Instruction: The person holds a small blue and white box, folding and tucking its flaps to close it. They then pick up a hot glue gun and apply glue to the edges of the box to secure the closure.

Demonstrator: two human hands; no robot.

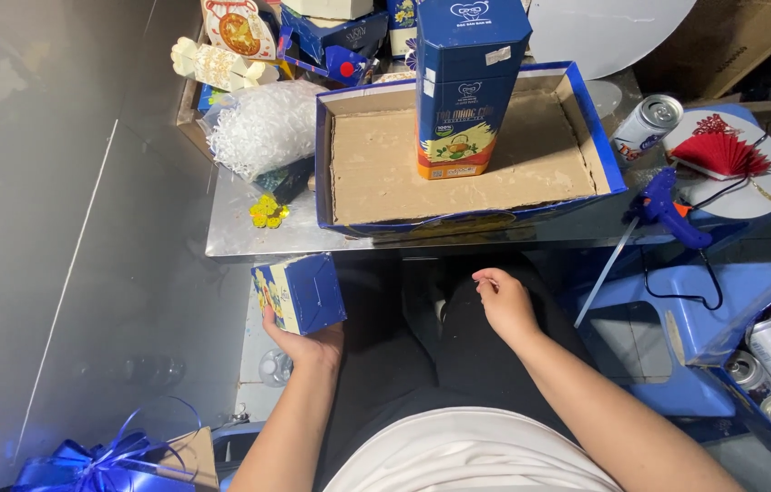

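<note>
The small blue box [299, 293] sits left of centre, gripped from below by the left hand [305, 344], while the right hand [505, 305], loosely curled and empty, rests at centre-right.

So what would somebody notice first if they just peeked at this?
Probably the tall blue box standing upright in the shallow blue-edged tray on the metal table. Next, the small blue box held in the left hand, just below the table edge. The red paper fan and the blue glue gun stand out on the right.
</note>
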